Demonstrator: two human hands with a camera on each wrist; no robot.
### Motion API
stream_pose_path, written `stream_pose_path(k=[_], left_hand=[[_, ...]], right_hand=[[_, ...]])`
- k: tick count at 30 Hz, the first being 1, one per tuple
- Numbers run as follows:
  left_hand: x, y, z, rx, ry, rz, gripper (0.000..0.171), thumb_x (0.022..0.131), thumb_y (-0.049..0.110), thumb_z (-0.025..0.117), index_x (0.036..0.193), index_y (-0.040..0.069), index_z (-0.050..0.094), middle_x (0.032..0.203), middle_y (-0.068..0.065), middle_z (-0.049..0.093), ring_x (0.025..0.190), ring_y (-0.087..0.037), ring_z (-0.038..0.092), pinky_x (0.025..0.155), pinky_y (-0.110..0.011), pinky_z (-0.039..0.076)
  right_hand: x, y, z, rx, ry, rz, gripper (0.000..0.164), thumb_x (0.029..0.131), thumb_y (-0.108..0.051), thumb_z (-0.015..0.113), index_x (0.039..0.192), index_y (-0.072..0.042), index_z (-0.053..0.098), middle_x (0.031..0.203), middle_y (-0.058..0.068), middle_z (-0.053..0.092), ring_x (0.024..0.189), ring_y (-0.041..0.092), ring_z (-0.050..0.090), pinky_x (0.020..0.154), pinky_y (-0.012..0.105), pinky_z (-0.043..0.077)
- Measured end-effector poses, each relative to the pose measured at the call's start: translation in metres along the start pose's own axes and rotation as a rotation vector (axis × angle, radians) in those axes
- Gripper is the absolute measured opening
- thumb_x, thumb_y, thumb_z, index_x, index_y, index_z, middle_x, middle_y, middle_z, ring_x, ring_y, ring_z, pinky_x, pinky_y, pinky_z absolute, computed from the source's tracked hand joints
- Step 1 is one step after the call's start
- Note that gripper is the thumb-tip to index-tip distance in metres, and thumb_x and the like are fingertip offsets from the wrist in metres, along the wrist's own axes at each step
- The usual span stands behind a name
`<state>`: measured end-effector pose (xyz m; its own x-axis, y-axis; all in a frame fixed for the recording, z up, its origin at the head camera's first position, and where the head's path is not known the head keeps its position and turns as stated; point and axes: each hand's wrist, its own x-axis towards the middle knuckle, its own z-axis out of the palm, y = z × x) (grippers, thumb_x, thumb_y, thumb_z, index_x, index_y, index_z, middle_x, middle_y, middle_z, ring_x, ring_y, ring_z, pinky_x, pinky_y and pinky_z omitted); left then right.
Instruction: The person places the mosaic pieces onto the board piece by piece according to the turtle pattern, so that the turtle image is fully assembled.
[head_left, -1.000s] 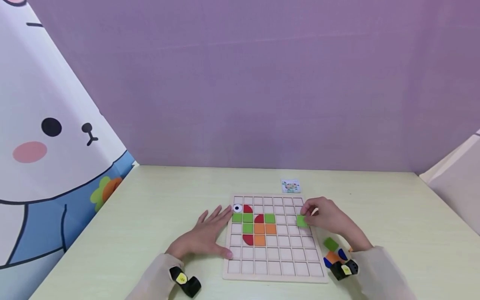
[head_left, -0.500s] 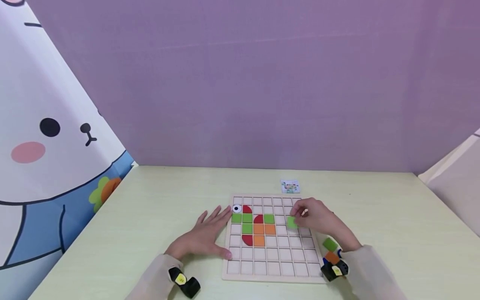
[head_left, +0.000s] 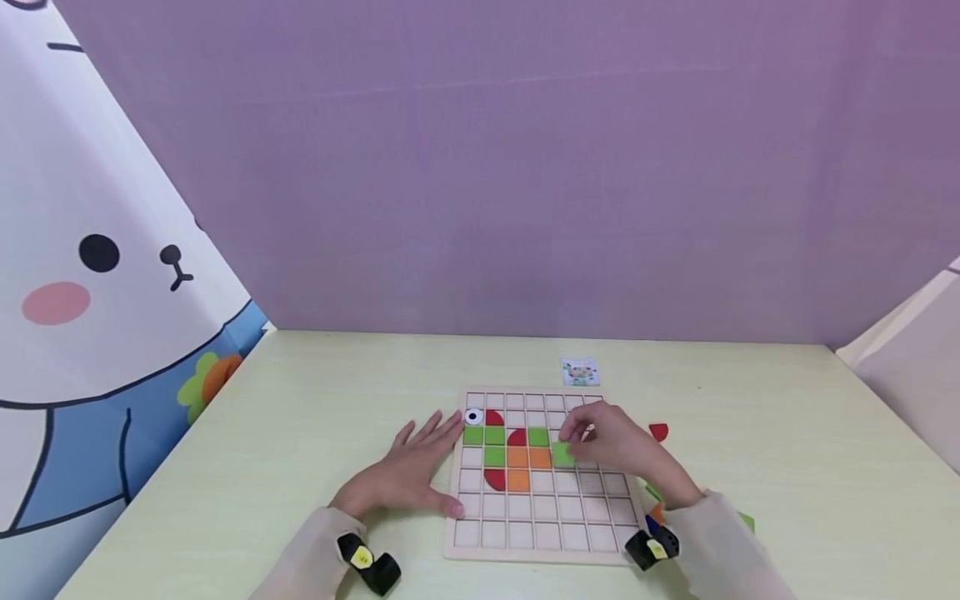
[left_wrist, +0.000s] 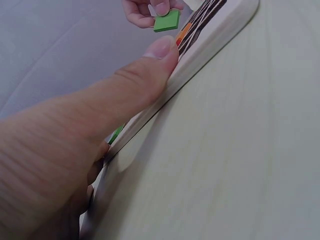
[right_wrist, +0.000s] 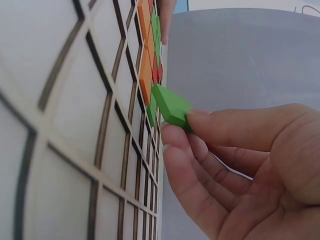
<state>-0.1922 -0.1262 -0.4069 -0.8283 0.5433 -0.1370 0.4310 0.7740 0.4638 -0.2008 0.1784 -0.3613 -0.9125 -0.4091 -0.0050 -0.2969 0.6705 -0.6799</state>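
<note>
My right hand [head_left: 611,437] pinches a green square tile [right_wrist: 171,106] between thumb and fingers. In the head view this tile hangs over the grid board [head_left: 547,557], just right of an orange tile [head_left: 540,458]. My left hand [head_left: 405,475] lies with spread, straight fingers along the board's left edge; in the left wrist view its thumb [left_wrist: 162,47] presses on the rim. Set into the board's cells are several green, orange and red pieces, plus an eye tile [head_left: 473,417] at the upper left.
Behind the board lies a small picture card [head_left: 581,372]. To the right, loose pieces lie on the table, among them a red piece [head_left: 658,431] and a green one [head_left: 747,522]; others are partly hidden by the right forearm. A purple backdrop [head_left: 525,183] stands at the table's back edge.
My right hand has carried the green tile leftward across the board, from its right edge to beside the orange tiles. A red loose piece has come into view. The left hand stays put.
</note>
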Motion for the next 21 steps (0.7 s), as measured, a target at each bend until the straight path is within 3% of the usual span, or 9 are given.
stream_pose_path(k=[12,21], left_hand=[[-0.002,0.0,0.0,0.004,0.001,0.0,0.113,0.07,0.065,0.07,0.154,0.013,0.015,0.162,-0.001,0.007,0.149,-0.03,-0.002,0.116,-0.059,-0.003],[-0.001,0.0,0.0,-0.011,0.002,-0.016,0.113,0.07,0.066,0.07,0.154,0.015,0.015,0.162,0.0,0.008,0.149,-0.029,-0.002,0.117,-0.059,-0.003]], right_hand=[[0.001,-0.005,0.009,0.074,-0.076,-0.062,0.011,0.079,0.001,0.07,0.086,-0.006,0.067,0.08,0.001,0.062,0.073,0.014,0.054,0.065,0.022,0.048],[0.002,-0.007,0.02,0.051,-0.091,-0.054,0.013,0.079,0.003,0.069,0.083,-0.009,0.066,0.079,-0.002,0.061,0.073,0.014,0.054,0.064,0.023,0.048]])
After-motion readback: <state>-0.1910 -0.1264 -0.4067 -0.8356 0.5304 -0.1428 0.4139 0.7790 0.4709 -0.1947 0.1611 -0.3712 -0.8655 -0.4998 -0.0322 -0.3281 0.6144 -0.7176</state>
